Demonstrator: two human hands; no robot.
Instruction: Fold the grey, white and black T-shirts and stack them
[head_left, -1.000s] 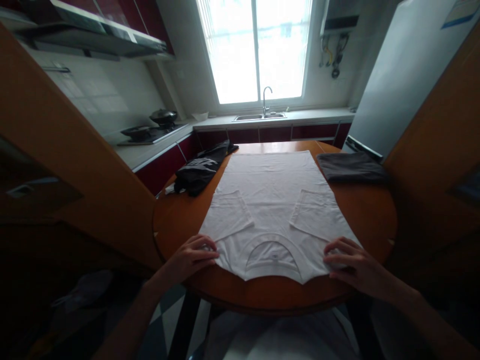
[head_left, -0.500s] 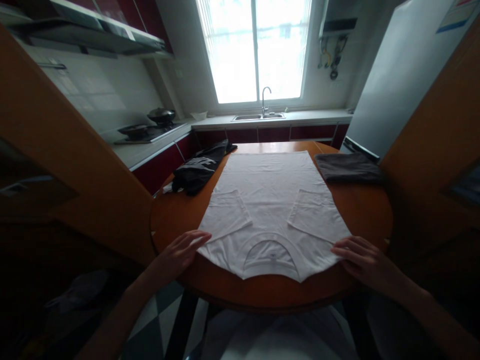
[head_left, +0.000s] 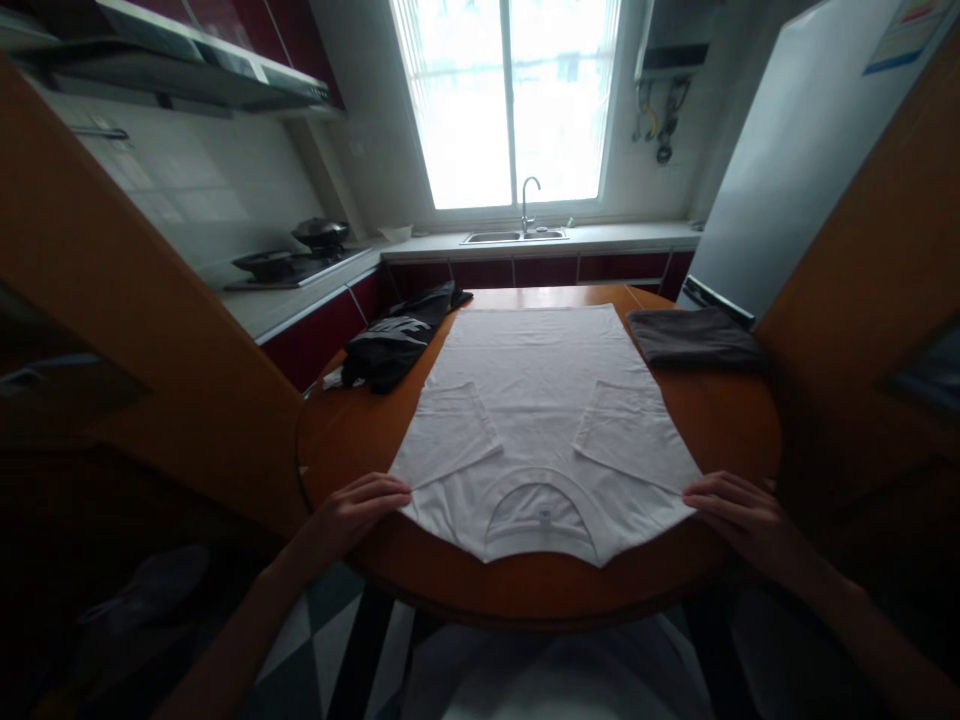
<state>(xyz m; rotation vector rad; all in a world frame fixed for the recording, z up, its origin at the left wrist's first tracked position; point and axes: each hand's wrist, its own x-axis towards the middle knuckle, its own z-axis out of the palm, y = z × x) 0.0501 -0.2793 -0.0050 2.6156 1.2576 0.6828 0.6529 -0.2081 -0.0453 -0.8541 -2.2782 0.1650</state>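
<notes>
A white T-shirt [head_left: 544, 420] lies spread flat along the middle of the round worktop [head_left: 739, 425], collar end toward us at the near edge and hem toward the far side, with both sleeves folded inward over the body. We judge it light, thin and limp: it will sag and crease wherever it is lifted, and it should slide easily on the smooth wood, so the shoulder corners and the side edges look like the sound places to take hold. Our left hand [head_left: 349, 512] rests at the near left shoulder corner, fingers loosely curled with the tips touching the cloth edge; its grip is not closed on anything that we can see. Our right hand [head_left: 739, 512] lies at the near right shoulder corner, fingers spread and fairly flat, tips at the edge of the cloth, holding nothing. Just beside the shirt at the far left sits a crumpled black garment [head_left: 401, 335], and at the far right, a little apart, a folded dark grey cloth [head_left: 694, 337]. Beyond the worktop stand a sink [head_left: 514, 236] under a bright window, a stove with pans [head_left: 296, 258] at left, and a refrigerator [head_left: 795, 150] at right.
</notes>
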